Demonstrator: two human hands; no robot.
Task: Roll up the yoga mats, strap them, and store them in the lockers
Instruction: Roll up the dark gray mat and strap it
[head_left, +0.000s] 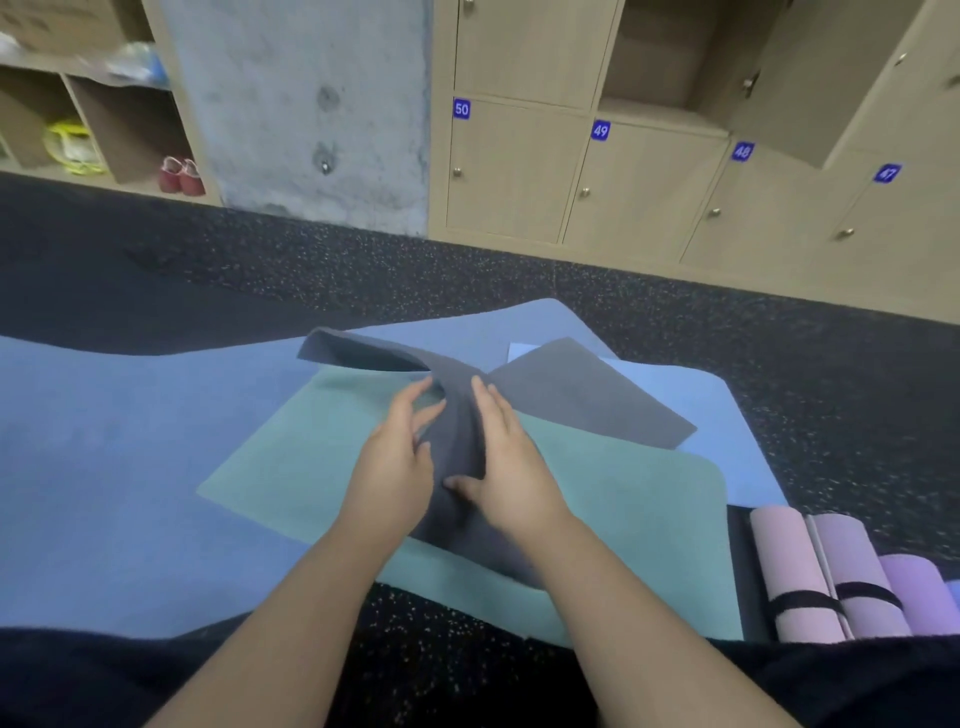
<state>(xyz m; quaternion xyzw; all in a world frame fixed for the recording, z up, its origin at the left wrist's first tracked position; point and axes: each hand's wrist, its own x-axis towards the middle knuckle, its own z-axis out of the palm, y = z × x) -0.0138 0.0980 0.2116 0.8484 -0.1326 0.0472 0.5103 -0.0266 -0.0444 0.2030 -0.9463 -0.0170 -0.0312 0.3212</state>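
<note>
Both hands' fingers (485, 402) pinching grey mat (587, 397) fold between

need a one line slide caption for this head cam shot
Both hands, left and right, bunch a dark grey mat on a teal mat, numbered lockers behind.
</note>
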